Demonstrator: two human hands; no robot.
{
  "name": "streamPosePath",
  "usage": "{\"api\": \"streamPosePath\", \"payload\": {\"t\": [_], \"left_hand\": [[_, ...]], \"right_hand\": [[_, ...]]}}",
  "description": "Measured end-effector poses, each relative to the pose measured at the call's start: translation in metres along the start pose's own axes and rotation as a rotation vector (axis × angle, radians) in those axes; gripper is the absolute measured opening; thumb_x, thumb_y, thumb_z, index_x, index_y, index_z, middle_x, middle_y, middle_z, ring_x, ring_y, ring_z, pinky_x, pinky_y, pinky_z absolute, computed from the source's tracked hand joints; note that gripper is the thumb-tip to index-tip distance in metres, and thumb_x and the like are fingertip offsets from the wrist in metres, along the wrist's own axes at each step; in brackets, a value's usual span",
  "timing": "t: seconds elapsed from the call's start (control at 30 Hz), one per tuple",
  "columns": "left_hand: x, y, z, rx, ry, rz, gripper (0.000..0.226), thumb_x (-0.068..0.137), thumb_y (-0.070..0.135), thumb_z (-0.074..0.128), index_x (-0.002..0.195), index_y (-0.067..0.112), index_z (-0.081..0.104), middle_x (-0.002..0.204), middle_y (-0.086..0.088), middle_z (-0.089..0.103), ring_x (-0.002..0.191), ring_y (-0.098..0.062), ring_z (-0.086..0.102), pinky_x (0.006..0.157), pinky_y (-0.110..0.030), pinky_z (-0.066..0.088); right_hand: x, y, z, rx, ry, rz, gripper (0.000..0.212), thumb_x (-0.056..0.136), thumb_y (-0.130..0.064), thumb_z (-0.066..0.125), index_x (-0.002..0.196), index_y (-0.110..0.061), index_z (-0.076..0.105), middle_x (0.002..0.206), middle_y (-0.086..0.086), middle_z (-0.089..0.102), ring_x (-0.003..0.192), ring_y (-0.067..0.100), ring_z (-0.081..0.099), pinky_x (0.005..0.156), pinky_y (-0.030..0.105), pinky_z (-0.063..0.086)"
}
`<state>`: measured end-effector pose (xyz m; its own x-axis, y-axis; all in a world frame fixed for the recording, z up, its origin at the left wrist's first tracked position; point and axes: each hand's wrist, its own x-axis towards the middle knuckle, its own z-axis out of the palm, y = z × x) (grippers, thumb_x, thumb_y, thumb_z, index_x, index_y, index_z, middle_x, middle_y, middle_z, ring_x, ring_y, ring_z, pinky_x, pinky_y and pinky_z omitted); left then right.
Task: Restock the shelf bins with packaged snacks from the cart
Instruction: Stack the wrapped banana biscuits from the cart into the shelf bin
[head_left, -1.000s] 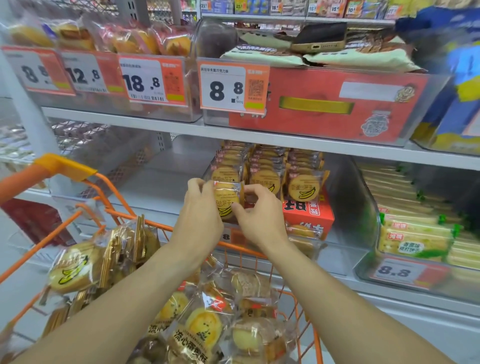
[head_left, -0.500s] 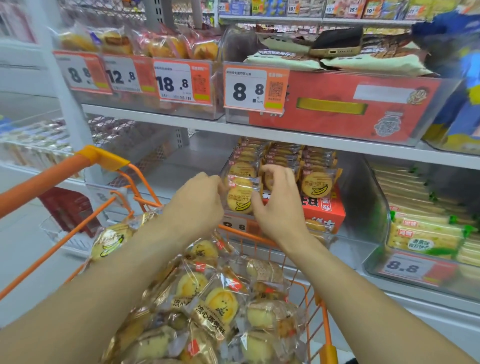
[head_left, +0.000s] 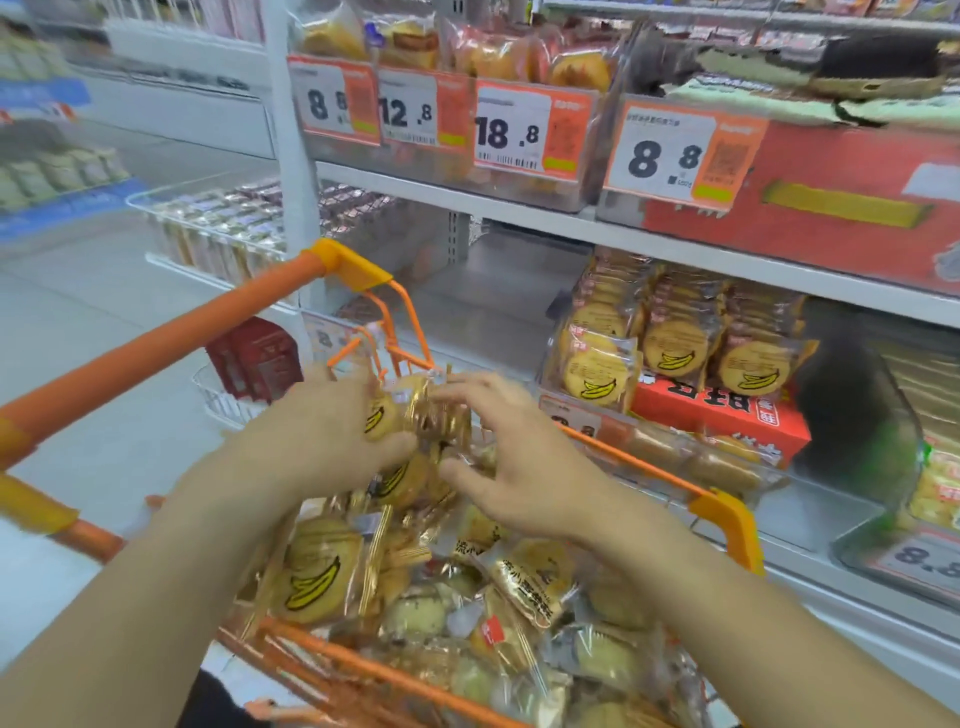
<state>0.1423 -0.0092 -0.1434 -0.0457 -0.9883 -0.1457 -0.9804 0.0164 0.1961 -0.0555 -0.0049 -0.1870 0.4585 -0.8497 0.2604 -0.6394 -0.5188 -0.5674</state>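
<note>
From the head view, both hands reach over the far end of the orange cart (head_left: 156, 343). The left hand (head_left: 317, 441) has fingers curled around banana snack packs (head_left: 415, 415); the right hand (head_left: 524, 467) hovers beside them, fingers spread apart. More packs fill the shelf bin (head_left: 675, 353).

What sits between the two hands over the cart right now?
In the head view, a bunch of banana-print snack packs sits between the left hand and the right hand, above the cart. Blur hides the exact grip.
</note>
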Motion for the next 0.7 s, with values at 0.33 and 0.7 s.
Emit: {"api": "streamPosePath", "payload": {"t": [0.33, 0.7], "left_hand": [[0.009, -0.005, 0.005, -0.075, -0.045, 0.090, 0.083, 0.072, 0.048, 0.076, 0.142, 0.030, 0.035, 0.114, -0.011, 0.053, 0.119, -0.025, 0.051, 0.091, -0.035, 0.049], [-0.004, 0.012, 0.009, -0.157, 0.007, 0.236, 0.096, 0.065, 0.036, 0.083, 0.146, 0.042, 0.032, 0.130, 0.007, 0.036, 0.101, -0.017, 0.055, 0.080, -0.031, 0.051]], "right_hand": [[0.030, -0.004, 0.022, -0.045, -0.014, 0.024, 0.070, 0.075, -0.034, 0.058, 0.144, -0.032, 0.048, 0.143, -0.010, 0.052, 0.128, 0.022, 0.039, 0.110, 0.044, 0.036], [0.009, -0.011, 0.010, 0.434, 0.186, 0.296, 0.049, 0.072, 0.001, 0.083, 0.111, -0.019, 0.061, 0.108, -0.014, 0.062, 0.079, -0.003, 0.061, 0.069, 0.017, 0.053]]}}
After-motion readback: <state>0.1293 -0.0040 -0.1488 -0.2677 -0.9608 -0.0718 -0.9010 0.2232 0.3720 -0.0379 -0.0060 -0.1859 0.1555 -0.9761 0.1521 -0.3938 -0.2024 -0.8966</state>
